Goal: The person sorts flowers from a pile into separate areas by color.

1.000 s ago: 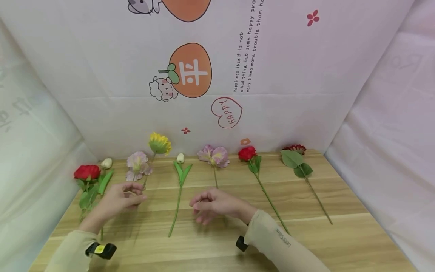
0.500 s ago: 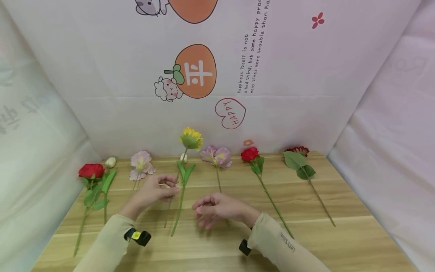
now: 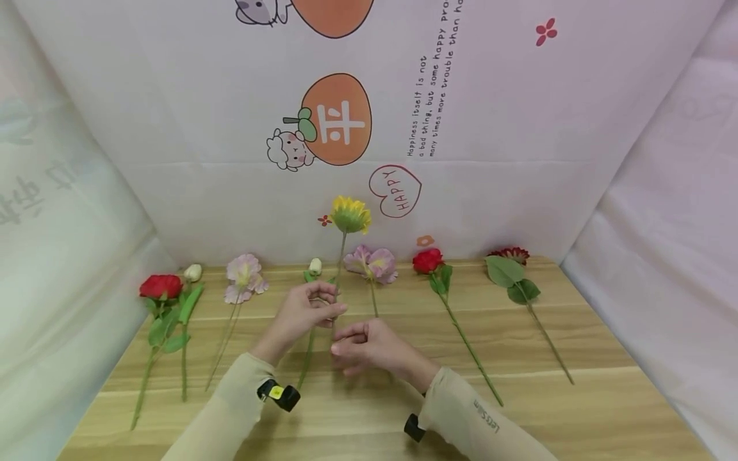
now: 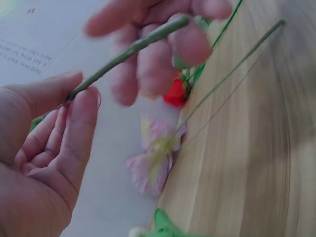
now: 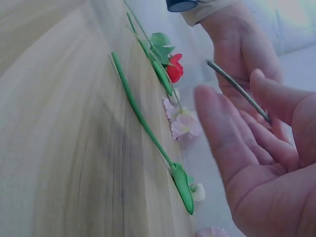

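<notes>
My left hand [image 3: 302, 312] pinches the stem of a yellow flower [image 3: 349, 216] between thumb and fingers. The bloom stands upright above the table, in front of the back cloth. My right hand [image 3: 375, 349] is beside the lower stem, thumb and fingers apart. In the left wrist view the stem's cut end [image 4: 180, 22] reaches in front of the right fingers; in the right wrist view the stem [image 5: 237, 89] passes between thumb and index finger. Behind the left hand lies a white tulip [image 3: 314, 267], partly hidden. A pale purple flower [image 3: 373, 264] lies beyond the right hand.
On the wooden table [image 3: 599, 410], a red rose [image 3: 161, 286], a white tulip [image 3: 193, 273] and a purple flower [image 3: 245, 275] lie left. To the right lie another red rose [image 3: 428, 260] and a dark red flower [image 3: 512, 255]. White cloth [image 3: 490, 192] encloses the back and sides.
My left hand has carried the yellow flower rightward from over the left purple flower, past the middle tulip, and raised it more upright beside my right hand. The right hand stays nearly in place.
</notes>
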The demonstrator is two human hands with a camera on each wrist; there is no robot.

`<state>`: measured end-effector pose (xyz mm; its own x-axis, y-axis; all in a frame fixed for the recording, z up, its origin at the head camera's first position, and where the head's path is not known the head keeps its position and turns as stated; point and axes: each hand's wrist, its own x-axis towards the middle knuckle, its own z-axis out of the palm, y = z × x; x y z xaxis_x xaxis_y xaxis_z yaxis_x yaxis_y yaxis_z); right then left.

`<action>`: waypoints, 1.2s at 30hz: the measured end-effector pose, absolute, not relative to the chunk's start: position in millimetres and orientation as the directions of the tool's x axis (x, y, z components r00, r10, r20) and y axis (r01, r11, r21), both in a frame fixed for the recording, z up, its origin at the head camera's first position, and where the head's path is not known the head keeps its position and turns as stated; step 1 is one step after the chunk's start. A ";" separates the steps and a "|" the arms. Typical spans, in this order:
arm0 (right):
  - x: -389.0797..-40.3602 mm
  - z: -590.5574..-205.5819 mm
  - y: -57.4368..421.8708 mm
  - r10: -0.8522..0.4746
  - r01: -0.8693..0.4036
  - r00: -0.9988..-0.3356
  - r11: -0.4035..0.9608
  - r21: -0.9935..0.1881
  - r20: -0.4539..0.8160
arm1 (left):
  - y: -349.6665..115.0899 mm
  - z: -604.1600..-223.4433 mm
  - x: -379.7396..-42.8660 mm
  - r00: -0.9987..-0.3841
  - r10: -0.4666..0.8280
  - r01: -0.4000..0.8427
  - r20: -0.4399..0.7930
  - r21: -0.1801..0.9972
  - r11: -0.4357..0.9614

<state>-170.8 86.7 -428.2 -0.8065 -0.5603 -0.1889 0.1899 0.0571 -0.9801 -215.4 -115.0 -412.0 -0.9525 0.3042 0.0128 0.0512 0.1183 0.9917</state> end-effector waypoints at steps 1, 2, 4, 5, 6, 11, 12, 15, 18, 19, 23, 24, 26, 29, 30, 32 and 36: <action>-170.4 -428.0 86.6 -0.549 0.182 -0.816 0.054 -0.982 -0.182 | -111.8 -412.1 -215.5 -0.955 0.297 0.059 0.024 0.992 0.109; -170.1 -428.0 86.5 -0.537 0.175 -0.825 0.052 -0.983 -0.175 | -109.0 -412.6 -215.6 -0.957 0.289 0.062 0.030 0.993 0.102; -169.5 -427.8 86.9 -0.517 0.161 -0.840 0.053 -0.986 -0.165 | -104.9 -413.0 -215.2 -0.960 0.276 0.070 0.043 0.993 0.091; -169.2 -427.8 87.1 -0.508 0.154 -0.846 0.052 -0.987 -0.159 | -103.3 -413.3 -215.1 -0.961 0.273 0.071 0.045 0.994 0.086; -168.9 -427.8 87.6 -0.500 0.147 -0.852 0.050 -0.988 -0.152 | -102.1 -413.6 -215.1 -0.962 0.270 0.074 0.049 0.994 0.083; -168.3 -428.1 88.2 -0.490 0.105 -0.864 0.055 -0.993 -0.118 | -101.9 -410.6 -213.9 -0.960 0.266 0.103 0.089 0.994 0.037; -168.3 -428.0 88.3 -0.492 0.095 -0.863 0.060 -0.994 -0.112 | -102.4 -409.5 -213.8 -0.959 0.266 0.111 0.099 0.993 0.029; -169.0 -427.6 89.8 -0.502 0.075 -0.858 0.079 -0.994 -0.104 | -103.4 -405.9 -213.5 -0.955 0.272 0.128 0.119 0.992 0.015; -170.4 -426.5 91.8 -0.510 0.081 -0.853 0.079 -0.994 -0.110 | -103.2 -405.0 -213.5 -0.952 0.278 0.134 0.125 0.991 0.015; -171.1 -426.1 92.5 -0.509 0.086 -0.854 0.073 -0.994 -0.111 | -102.6 -404.7 -213.4 -0.952 0.279 0.135 0.125 0.991 0.017; -173.0 -425.2 94.4 -0.487 0.104 -0.867 0.037 -0.994 -0.109 | -100.2 -405.2 -213.7 -0.951 0.282 0.140 0.126 0.990 0.029; -173.0 -424.9 94.8 -0.481 0.104 -0.870 0.032 -0.994 -0.107 | -99.5 -405.2 -213.7 -0.951 0.281 0.141 0.127 0.989 0.032; -172.9 -425.2 95.5 -0.476 0.098 -0.873 0.035 -0.995 -0.102 | -98.5 -405.5 -214.0 -0.953 0.277 0.143 0.127 0.989 0.040; -171.9 -425.4 96.3 -0.484 0.092 -0.869 0.045 -0.995 -0.102 | -97.4 -405.7 -214.8 -0.957 0.260 0.147 0.129 0.988 0.048; -171.5 -425.4 96.6 -0.487 0.091 -0.868 0.046 -0.995 -0.102 | -97.0 -405.5 -214.9 -0.958 0.256 0.147 0.131 0.988 0.048; -171.1 -425.5 97.0 -0.492 0.095 -0.864 0.047 -0.994 -0.106 | -95.8 -404.9 -215.1 -0.959 0.249 0.151 0.133 0.987 0.051; -172.2 -425.4 97.7 -0.481 0.113 -0.869 0.034 -0.993 -0.115 | -92.7 -403.0 -214.0 -0.954 0.258 0.171 0.152 0.984 0.055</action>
